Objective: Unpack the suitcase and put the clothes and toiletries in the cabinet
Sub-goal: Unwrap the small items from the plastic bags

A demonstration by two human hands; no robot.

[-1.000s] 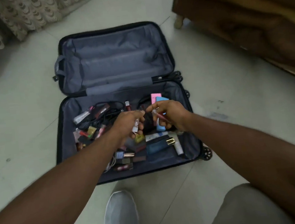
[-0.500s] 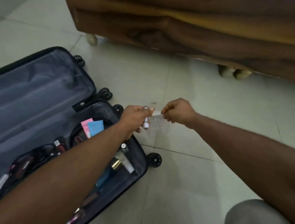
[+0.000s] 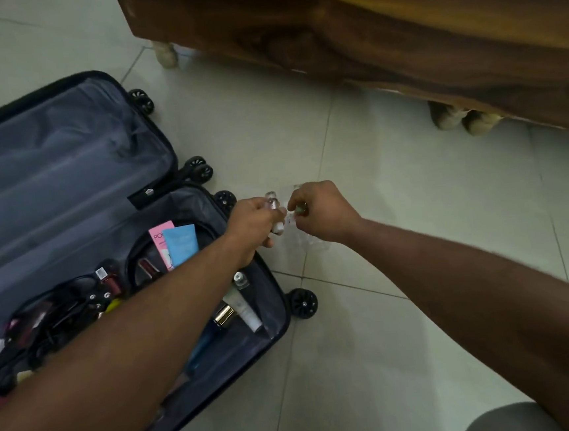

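Note:
An open dark suitcase (image 3: 278,319) lies on the floor at the left, its near half full of toiletries: a pink packet (image 3: 158,240), a blue sachet (image 3: 182,245), a white tube (image 3: 246,309), bottles and black cords. Over the floor just right of the case, my left hand (image 3: 253,223) grips a small bottle (image 3: 274,212) with a clear cap. My right hand (image 3: 320,212) pinches the rim of a clear plastic bag (image 3: 299,238) that hangs below it, close beside the bottle. What else the right fingers hold is unclear.
A carved wooden piece of furniture (image 3: 381,35) on short feet spans the back and right. Pale floor tiles (image 3: 394,188) lie between it and the suitcase. The suitcase wheels (image 3: 303,303) stick out toward the hands. My knee (image 3: 507,422) shows at the bottom right.
Both hands left the suitcase and moved right over the floor, carrying the small bottle and the clear bag. The view swung right with them.

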